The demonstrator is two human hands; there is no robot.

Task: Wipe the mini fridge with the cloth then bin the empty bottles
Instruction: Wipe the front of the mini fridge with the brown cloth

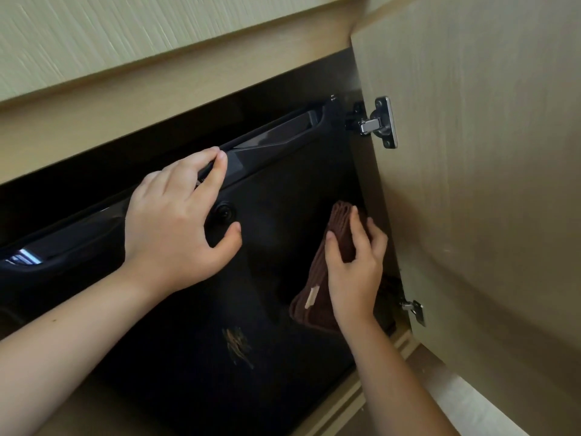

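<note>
A black mini fridge (pixel 201 341) stands inside a light wood cabinet, its glossy door facing me. My left hand (pixel 176 221) rests on the door's upper edge, fingertips hooked over the recessed handle (pixel 276 136), holding nothing loose. My right hand (pixel 355 265) presses a folded brown cloth (pixel 317 278) with a small pale tag against the right side of the fridge door. A scuffed golden mark (pixel 237 344) shows low on the door. No bottles are in view.
The cabinet door (pixel 471 184) stands open at the right, close to my right hand, with metal hinges (pixel 380 122) at top and bottom. A wooden counter edge (pixel 157 89) overhangs the fridge. Pale floor (pixel 465 401) shows at lower right.
</note>
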